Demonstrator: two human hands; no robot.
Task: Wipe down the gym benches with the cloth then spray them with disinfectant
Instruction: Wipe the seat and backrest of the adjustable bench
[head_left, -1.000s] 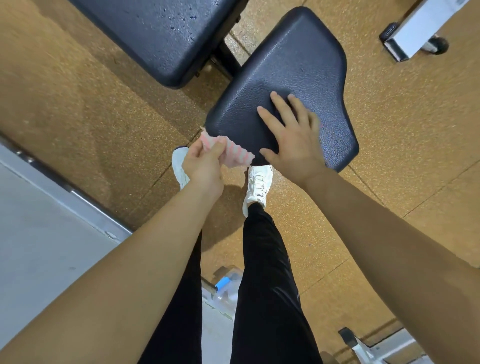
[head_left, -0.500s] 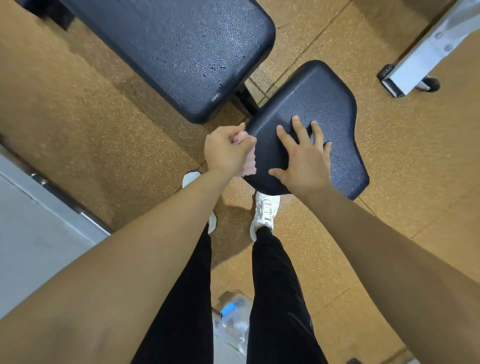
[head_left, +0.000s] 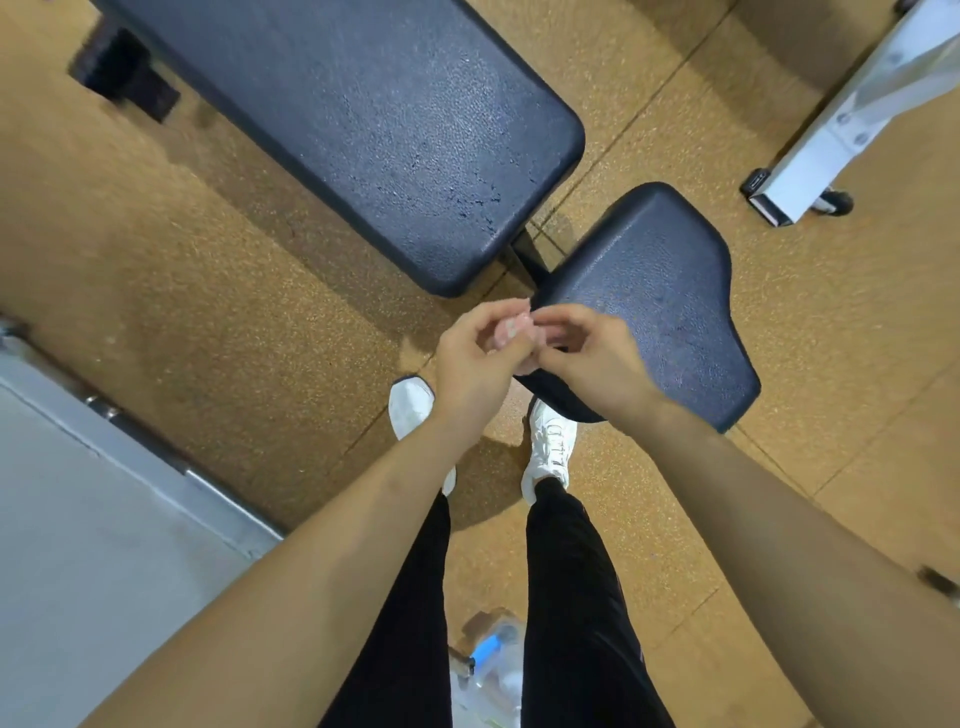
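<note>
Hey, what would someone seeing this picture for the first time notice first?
The left hand and right hand meet mid-frame, both pinching a pink cloth over the near corner of the dark seat pad. Beyond them the long bench pad runs diagonally across the top, above the tan speckled floor.

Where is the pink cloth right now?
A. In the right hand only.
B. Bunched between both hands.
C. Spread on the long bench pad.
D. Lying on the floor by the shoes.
B: the left hand and the right hand both pinch the pink cloth, by the near corner of the small seat pad.
</note>
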